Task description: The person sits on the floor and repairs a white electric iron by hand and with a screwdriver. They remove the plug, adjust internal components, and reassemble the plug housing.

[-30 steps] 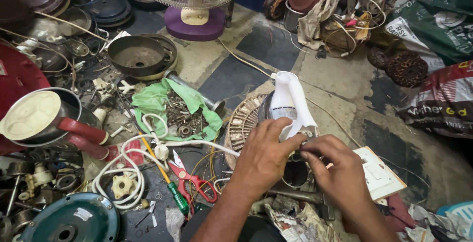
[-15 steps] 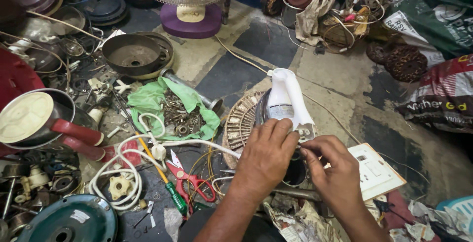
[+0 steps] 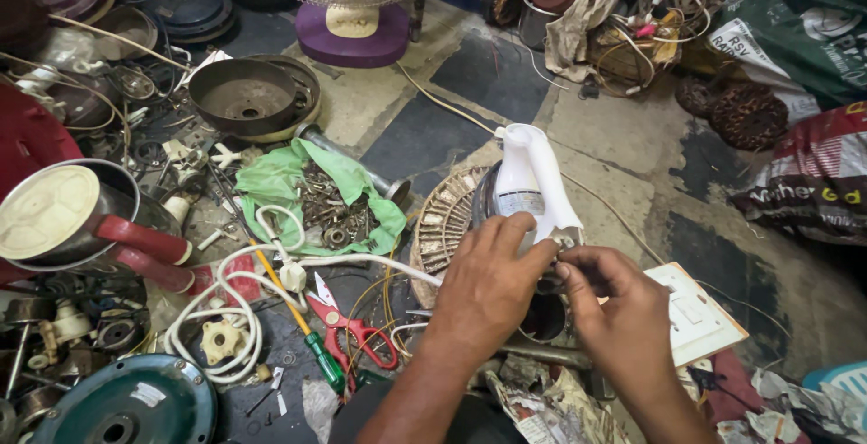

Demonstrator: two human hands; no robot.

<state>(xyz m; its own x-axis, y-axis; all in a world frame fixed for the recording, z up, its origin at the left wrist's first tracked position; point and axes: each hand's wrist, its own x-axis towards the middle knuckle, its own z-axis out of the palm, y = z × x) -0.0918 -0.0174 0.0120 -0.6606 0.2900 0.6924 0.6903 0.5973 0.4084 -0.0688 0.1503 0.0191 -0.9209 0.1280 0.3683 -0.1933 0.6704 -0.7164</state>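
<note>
- Since the earlier frames the hands had barely shifted; both stayed at the lower end of the white plastic housing [image 3: 528,186].
- The left hand [image 3: 488,286] was wrapped around the housing's base, fingers curled shut on it.
- The right hand [image 3: 619,313] pinched a small part at the housing's lower edge with its fingertips [image 3: 564,268]; the part was too small to make out.
- The housing lay over a round wire guard [image 3: 442,223], near a white switch plate [image 3: 695,313].
- Red scissors [image 3: 348,327] and a green cloth [image 3: 289,182] lay to the left.
</note>
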